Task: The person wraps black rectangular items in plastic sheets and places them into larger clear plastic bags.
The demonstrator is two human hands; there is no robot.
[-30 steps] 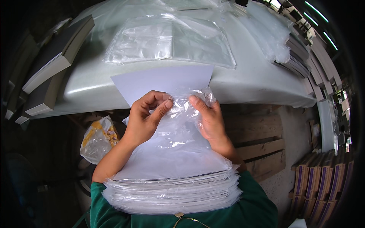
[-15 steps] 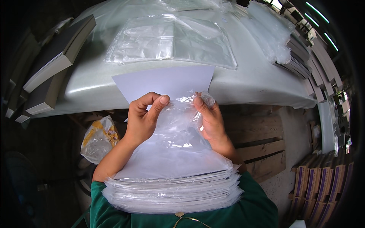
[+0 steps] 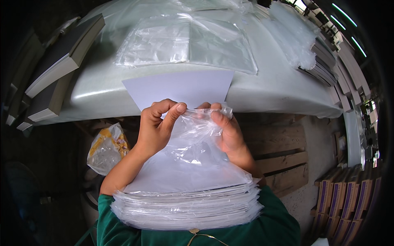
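Observation:
My left hand is closed, pinching the gathered end of a clear plastic bag between thumb and curled fingers. On the other side of that end, my right hand is closed too, its thumb pressed on the bunched film. The bag spreads back toward me over the top of a thick stack of film-wrapped flat white sheets, close against my body. Just beyond my fingers, a white sheet hangs partly over the table edge. How the film is folded inside my fingers is hidden.
Flat clear plastic bags lie on the film-covered table. Thick dark-covered blocks of paper stand at the left, bubble wrap and more stacks at the right. Below are a crumpled plastic bag, a wooden pallet and stacked cartons.
The bag's end is now bunched and stretched tighter between my hands. My right fingers have closed in on the film, with the thumb slightly lower. The stack has stayed in place.

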